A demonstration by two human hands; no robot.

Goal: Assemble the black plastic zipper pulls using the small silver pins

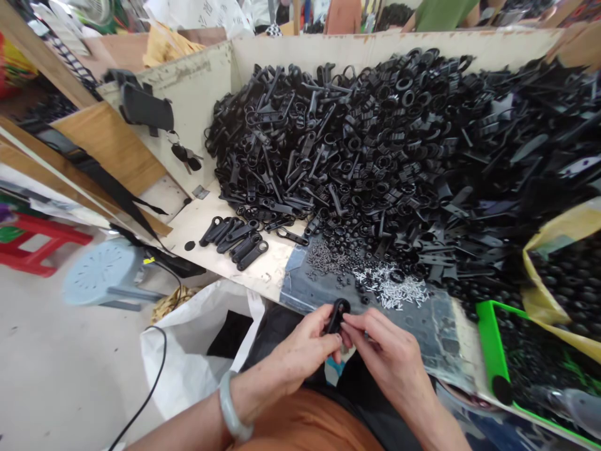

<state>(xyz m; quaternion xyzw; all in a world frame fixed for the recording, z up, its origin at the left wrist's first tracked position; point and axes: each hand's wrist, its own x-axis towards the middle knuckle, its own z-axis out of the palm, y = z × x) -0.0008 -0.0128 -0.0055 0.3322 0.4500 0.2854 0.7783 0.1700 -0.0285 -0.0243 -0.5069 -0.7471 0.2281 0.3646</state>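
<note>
We wear one thick, smooth bangle (226, 401) around the left forearm (256, 382), near the wrist, a rounded ring in pale grey-green with a soft sheen. Across our middle shows a plain rust-orange garment (300, 423), its cloth gathered in loose folds, and beyond it black cloth (277, 329) covers our lap, though we cannot tell whether it is trousers or an apron. Our left hand (307, 344) and right hand (389, 341) are bare, as are both forearms where they show.

Blue stool (101, 272) near red stool (47, 240) on floor (79, 369); keys (179, 152) hanging against whitish panel (201, 75)
</note>
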